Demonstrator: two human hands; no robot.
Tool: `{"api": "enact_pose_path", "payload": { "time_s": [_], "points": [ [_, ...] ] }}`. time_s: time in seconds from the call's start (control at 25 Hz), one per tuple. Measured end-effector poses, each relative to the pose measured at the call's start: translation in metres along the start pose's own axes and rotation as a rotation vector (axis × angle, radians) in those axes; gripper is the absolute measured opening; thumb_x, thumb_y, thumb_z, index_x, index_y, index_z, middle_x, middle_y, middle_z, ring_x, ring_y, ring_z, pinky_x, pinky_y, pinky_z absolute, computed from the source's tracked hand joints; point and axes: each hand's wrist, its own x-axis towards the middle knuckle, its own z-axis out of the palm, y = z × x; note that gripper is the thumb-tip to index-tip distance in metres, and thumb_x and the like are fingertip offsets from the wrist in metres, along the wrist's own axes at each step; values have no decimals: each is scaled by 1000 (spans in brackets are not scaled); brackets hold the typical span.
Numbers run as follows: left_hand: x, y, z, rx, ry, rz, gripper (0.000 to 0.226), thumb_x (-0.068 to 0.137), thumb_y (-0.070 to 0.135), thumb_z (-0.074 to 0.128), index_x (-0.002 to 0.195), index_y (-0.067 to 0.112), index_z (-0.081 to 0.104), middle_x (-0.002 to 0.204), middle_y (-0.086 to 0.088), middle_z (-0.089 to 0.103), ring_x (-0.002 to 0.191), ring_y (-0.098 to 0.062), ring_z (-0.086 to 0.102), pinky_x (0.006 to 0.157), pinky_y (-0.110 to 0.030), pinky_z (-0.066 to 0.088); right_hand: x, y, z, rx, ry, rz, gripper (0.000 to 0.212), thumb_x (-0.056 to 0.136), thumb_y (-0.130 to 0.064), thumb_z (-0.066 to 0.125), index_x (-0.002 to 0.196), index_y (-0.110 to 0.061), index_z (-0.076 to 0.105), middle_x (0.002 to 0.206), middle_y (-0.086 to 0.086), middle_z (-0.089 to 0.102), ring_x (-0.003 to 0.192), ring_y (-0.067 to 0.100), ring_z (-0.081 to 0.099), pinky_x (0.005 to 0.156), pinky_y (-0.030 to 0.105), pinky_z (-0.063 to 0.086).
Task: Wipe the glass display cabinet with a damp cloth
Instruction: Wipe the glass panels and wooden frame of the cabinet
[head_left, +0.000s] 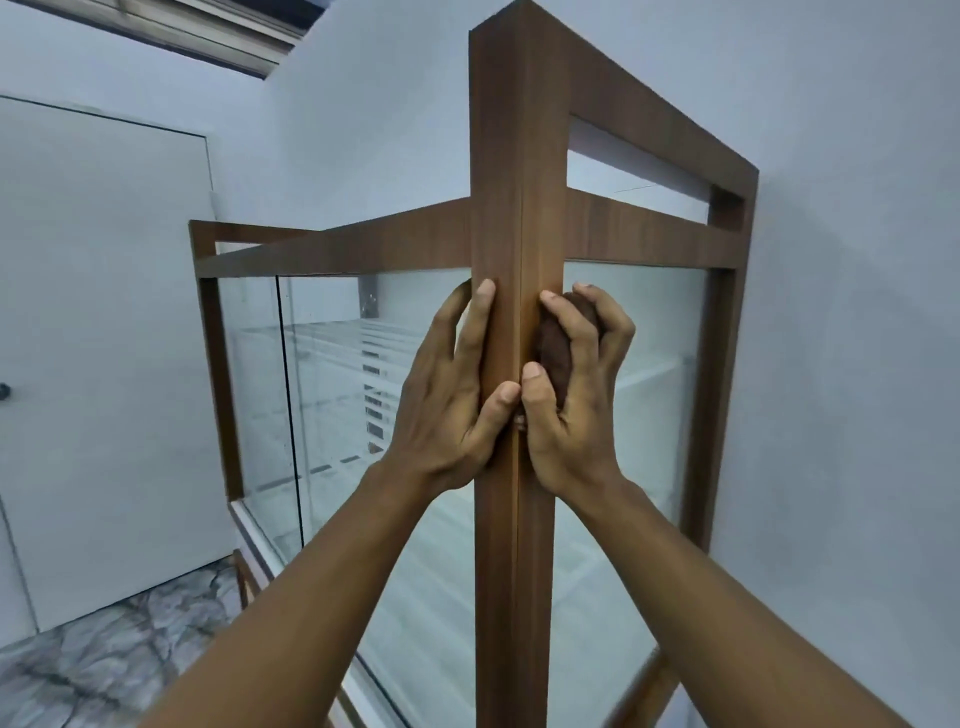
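- The glass display cabinet is filling the middle of the frame, seen from above; its wooden corner post is running from the top centre down to the bottom edge
- The left hand is resting on the left face of the post, just left of centre; its fingers are lying fairly straight and slightly spread, pointing up along the wood; its thumb is pressing on the front edge of the post
- The right hand is sitting just right of centre, on the right face of the post; its fingers are curling round a bunched brown cloth and pressing it against the wood; its thumb is lying beside the left thumb, and the two tips are nearly touching
- The cloth is showing between the curled fingers and the post, beside the right glass pane
- The left glass pane is stretching toward the left of the frame; pale shelves are showing through it
- A white door is standing at the left edge; a marbled floor is showing in the lower left corner; a pale wall is filling the right side, with the cabinet standing against it
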Motion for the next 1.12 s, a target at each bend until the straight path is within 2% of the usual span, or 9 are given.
{"api": "enact_pose_path", "payload": {
  "time_s": [0.12, 0.36, 0.48, 0.68, 0.76, 0.92, 1.04, 1.12],
  "points": [
    [0, -4, 2, -49, 6, 23, 75, 100, 64, 24, 160, 26, 3, 166, -7, 16, 149, -22, 31, 106, -50, 47, -1, -2, 0, -43, 14, -28, 49, 92, -21, 48, 137, -5, 52, 146, 10, 30, 143, 12, 31, 120, 35, 32],
    [1, -8, 7, -135, 63, 38, 71, 99, 62, 29, 159, 27, 12, 159, -9, 27, 142, -22, 39, 102, -48, 50, -1, -8, 3, -110, 39, -97, 49, 88, -20, 48, 134, -5, 54, 143, 9, 33, 141, 10, 33, 117, 24, 30],
    [0, -13, 11, -183, 90, 32, 69, 99, 62, 31, 157, 28, 15, 159, -7, 29, 143, -19, 39, 106, -48, 48, 2, -12, 4, -155, 49, -102, 50, 86, -21, 49, 134, -6, 54, 142, 5, 33, 141, 7, 32, 117, 22, 30],
    [-2, -24, 17, -215, 101, 51, 65, 99, 64, 28, 155, 32, 18, 161, -8, 29, 148, -20, 34, 115, -46, 40, 4, -24, 7, -288, 72, -129, 51, 88, -23, 49, 138, -18, 46, 143, 1, 34, 141, 18, 35, 117, 30, 35],
    [-1, -32, 18, -227, 99, 90, 65, 100, 62, 28, 155, 30, 21, 162, -7, 29, 149, -20, 32, 116, -46, 38, 5, -30, 13, -425, 74, -173, 53, 87, -24, 50, 139, -20, 44, 144, 1, 33, 140, 20, 34, 116, 33, 37],
    [1, -52, 15, -305, 85, 96, 63, 99, 64, 28, 153, 31, 26, 161, -5, 28, 147, -22, 35, 112, -52, 41, 1, -40, 34, -837, 128, -184, 61, 88, -22, 63, 144, -22, 39, 148, 5, 28, 140, 30, 30, 114, 53, 41],
    [4, -68, 9, -366, 57, 122, 62, 98, 57, 36, 153, 31, 26, 161, -5, 29, 147, -20, 35, 110, -52, 42, 2, -43, 46, -1287, 124, -232, 68, 90, -26, 65, 151, -16, 35, 150, 10, 26, 143, 35, 25, 123, 49, 27],
    [7, -79, 4, -399, 46, 170, 62, 97, 49, 39, 153, 28, 27, 160, -8, 31, 146, -20, 36, 109, -48, 41, 3, -43, 55, -1459, 92, -275, 68, 92, -26, 61, 153, -13, 33, 151, 11, 27, 144, 35, 25, 123, 48, 24]
  ]
}}
